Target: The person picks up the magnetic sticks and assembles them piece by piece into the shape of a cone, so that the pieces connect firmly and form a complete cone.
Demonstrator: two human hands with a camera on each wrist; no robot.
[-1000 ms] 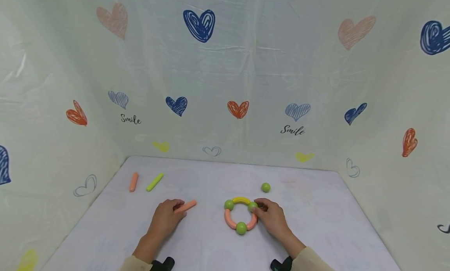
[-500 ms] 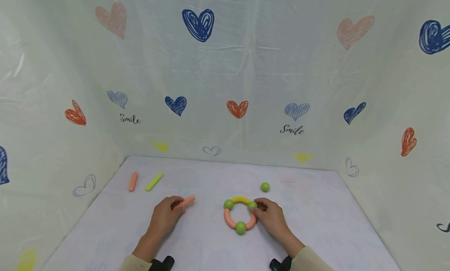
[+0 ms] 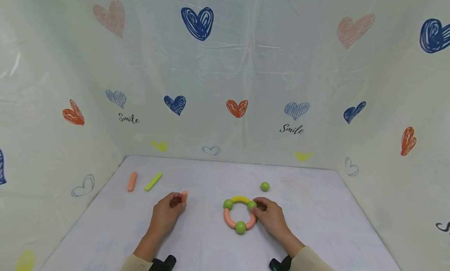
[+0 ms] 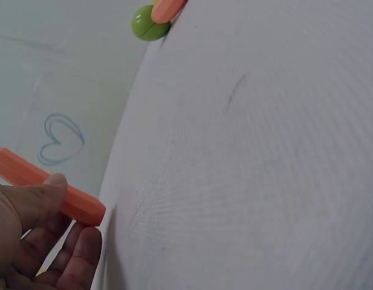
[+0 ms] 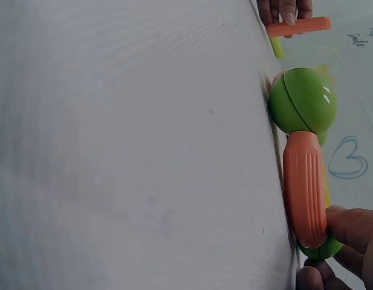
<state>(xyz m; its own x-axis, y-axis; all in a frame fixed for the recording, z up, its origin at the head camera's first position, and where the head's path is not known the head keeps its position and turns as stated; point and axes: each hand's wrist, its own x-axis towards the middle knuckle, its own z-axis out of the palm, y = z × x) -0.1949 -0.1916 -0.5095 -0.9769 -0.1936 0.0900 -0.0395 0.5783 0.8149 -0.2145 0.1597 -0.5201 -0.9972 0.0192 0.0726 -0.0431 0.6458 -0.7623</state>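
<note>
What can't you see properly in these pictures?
Left wrist view: most of the ring, cut off by the top edge.
Head view: part of the ring's upper-right green ball, covered by the right hand.
Head view: part of the orange stick, hidden by the left hand.
Head view: the black writing, cut off by the right edge.

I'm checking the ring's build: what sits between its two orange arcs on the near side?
A green ball sits between the left orange arc and the right orange arc; the head view shows it.
</note>
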